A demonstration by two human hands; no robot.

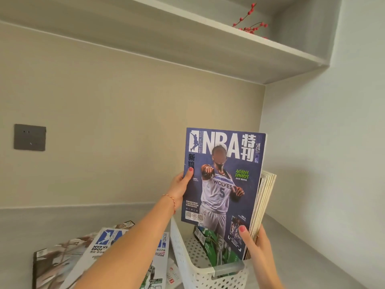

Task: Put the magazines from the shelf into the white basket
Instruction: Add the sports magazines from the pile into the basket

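A blue NBA magazine [224, 180] stands upright above the white perforated basket [187, 257]. My left hand [181, 187] grips its left edge, thumb on the cover. My right hand [255, 245] holds its lower right corner together with several more magazines [264, 205] stacked behind it, thumb in front. A green magazine [218, 247] lies inside the basket. Several other magazines [68, 261] lie flat on the grey shelf surface to the left of the basket, partly hidden by my left forearm.
The grey shelf surface [312, 257] ends at walls behind and to the right. A dark wall socket [29, 137] sits at the left. An upper shelf [229, 49] overhangs, with a red berry sprig [250, 26] on it.
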